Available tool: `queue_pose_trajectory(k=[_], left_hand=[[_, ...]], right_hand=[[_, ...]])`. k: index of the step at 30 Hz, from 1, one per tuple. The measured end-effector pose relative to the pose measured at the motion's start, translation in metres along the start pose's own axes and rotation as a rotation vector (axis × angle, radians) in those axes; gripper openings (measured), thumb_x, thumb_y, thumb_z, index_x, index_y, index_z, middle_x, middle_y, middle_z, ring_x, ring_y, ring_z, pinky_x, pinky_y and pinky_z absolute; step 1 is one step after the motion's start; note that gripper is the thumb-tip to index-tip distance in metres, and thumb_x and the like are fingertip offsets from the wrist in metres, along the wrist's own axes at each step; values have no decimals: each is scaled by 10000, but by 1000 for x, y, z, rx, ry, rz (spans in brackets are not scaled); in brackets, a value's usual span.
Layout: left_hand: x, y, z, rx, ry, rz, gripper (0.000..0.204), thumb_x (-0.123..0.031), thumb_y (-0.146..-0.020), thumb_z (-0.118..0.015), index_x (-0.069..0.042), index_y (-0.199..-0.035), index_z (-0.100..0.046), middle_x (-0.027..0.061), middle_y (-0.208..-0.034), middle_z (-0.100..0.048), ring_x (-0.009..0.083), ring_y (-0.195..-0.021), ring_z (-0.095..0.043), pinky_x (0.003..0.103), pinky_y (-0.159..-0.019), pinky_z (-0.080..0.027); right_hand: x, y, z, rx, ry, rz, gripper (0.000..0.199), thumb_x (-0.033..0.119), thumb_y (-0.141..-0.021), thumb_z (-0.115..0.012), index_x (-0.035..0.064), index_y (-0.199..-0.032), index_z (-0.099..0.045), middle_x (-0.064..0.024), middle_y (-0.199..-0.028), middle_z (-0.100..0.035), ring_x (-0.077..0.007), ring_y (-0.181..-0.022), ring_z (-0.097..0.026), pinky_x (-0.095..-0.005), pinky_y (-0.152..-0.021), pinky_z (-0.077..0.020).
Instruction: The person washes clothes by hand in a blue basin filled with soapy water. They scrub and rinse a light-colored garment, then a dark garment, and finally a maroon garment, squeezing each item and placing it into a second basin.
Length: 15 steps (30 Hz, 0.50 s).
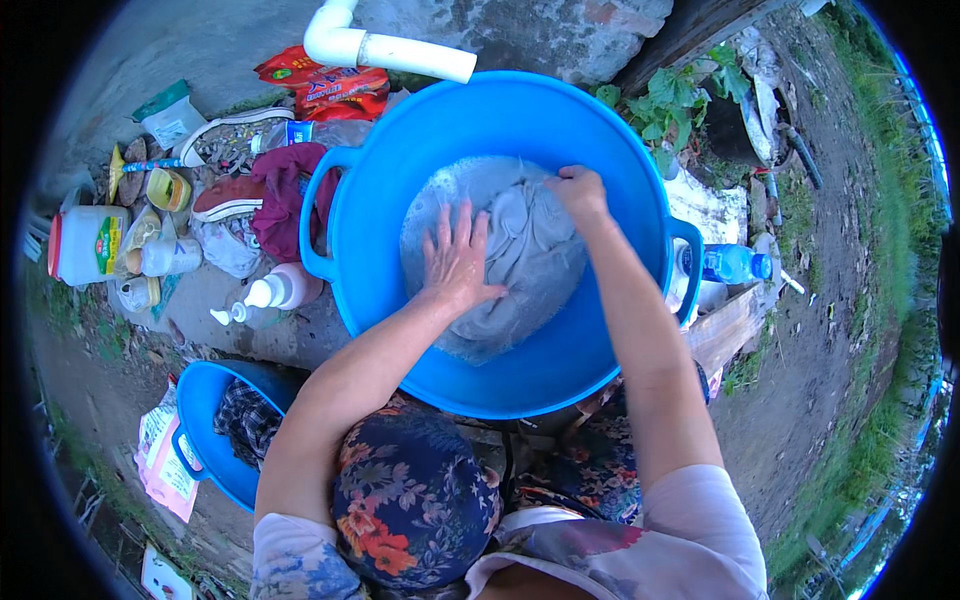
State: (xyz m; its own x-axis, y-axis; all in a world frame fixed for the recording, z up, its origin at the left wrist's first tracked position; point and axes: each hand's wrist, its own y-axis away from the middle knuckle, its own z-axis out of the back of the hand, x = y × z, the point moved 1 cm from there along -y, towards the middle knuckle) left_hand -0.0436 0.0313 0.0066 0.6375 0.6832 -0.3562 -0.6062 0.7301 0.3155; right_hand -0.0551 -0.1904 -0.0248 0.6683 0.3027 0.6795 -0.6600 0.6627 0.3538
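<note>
Now the washing step is in hand: the grey wet cloth (520, 250) lies in soapy water inside the big round blue plastic tub (610, 150). The left hand (458, 258) presses it flat with fingers spread; the right hand (578, 190) has fingers closed, pinching a fold. Next, I judge, rubbing needs a firm grip
</note>
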Motion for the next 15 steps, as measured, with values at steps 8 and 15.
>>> queue_pose_trajectory(k=[8,15], left_hand=[[18,-8,-40,464,-66,154,902,-610,-776,-526,-142,-1453,-160,161,-1504,-53,459,-1351,-36,598,-1055,-123],[31,-14,-67,172,-103,12,542,-217,-868,-441,-78,-1378,-319,193,-1435,-236,374,-1318,-207,508,-1069,-178]], right_hand=[[10,129,-70,6,-107,475,147,191,-704,-699,99,-767,-604,-232,-1259,-469,-447,-1144,-453,-486,-952,-381],[18,74,-126,-16,86,364,192,265,-760,-677,107,-848,-611,-201,-1103,-583,-418,-913,-568,-460,-761,-467]])
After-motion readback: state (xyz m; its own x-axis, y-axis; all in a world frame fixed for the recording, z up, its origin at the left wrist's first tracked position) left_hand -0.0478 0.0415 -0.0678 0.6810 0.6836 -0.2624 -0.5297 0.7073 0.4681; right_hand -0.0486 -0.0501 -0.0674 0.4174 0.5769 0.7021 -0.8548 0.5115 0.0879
